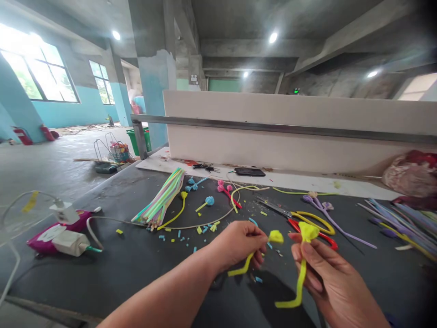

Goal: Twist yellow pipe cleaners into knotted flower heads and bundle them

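My right hand point(327, 269) pinches a yellow pipe-cleaner flower point(309, 231) just under its head, and the bent stem hangs below my fingers. My left hand point(239, 248) is closed around a second yellow pipe-cleaner flower point(276, 236); its head shows beyond my fingertips and a bent stem end comes out below. The palm side of this hand is hidden. Behind my right hand lie scissors point(312, 219) with yellow and red handles, blades pointing to the far left. Small blue and yellow cut bits point(205, 228) are scattered on the dark tabletop point(136, 273) beyond my left wrist.
A bundle of pastel sticks point(162, 196) lies at centre left. Blue point(209, 201), pink point(225, 187) and purple flowers point(321, 205) lie farther back, near a black phone point(250, 172). A power strip point(58, 232) with cables sits left. More pipe cleaners point(406, 223) lie right.
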### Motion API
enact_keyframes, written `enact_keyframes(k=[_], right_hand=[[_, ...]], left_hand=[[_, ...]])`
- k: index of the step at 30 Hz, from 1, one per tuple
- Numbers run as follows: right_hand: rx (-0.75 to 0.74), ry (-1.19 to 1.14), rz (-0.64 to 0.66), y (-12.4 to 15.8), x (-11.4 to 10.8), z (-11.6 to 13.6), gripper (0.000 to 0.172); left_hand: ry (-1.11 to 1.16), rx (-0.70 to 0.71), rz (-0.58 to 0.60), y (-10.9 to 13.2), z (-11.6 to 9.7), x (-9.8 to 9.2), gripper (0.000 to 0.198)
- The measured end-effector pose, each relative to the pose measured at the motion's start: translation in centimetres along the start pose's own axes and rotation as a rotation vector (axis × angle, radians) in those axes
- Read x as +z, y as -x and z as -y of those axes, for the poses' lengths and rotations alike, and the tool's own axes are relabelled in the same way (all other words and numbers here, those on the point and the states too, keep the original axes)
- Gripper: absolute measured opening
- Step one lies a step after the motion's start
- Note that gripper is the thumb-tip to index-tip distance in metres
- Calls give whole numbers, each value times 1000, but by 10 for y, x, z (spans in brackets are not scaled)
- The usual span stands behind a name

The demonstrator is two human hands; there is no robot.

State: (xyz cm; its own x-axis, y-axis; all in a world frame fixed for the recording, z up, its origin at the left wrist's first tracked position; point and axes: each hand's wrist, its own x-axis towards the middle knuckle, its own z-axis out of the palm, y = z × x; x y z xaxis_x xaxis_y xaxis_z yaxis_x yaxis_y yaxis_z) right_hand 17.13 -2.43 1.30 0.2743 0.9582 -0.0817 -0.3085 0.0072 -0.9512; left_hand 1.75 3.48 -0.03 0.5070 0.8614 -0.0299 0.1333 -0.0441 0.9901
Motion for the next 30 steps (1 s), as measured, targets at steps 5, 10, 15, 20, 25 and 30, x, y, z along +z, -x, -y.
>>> enact_keyframes(k=[5,10,15,20,25,30], right_hand=[[-15,25,43,0,-4,0,28],[-45,-12,54,0,-11,5,26],[-4,-1,130,3,-10,2,25],[67,-10,207,6,-8,-4,21],[100,-30,265,8,-10,-6,22],[43,-91,276,10,-7,-4,18]], left_hand=[[-348,8,-265,-5,-3,-29,12],[-621,-161,-741,-3,0,-104,27],[-726,-366,-904,-2,25,-144,23],[-640,-365,-928,-2,24,-143,7],[-368,-100,-713,1,-10,-112,14],[117,63,-170,12,-26,-54,19]])
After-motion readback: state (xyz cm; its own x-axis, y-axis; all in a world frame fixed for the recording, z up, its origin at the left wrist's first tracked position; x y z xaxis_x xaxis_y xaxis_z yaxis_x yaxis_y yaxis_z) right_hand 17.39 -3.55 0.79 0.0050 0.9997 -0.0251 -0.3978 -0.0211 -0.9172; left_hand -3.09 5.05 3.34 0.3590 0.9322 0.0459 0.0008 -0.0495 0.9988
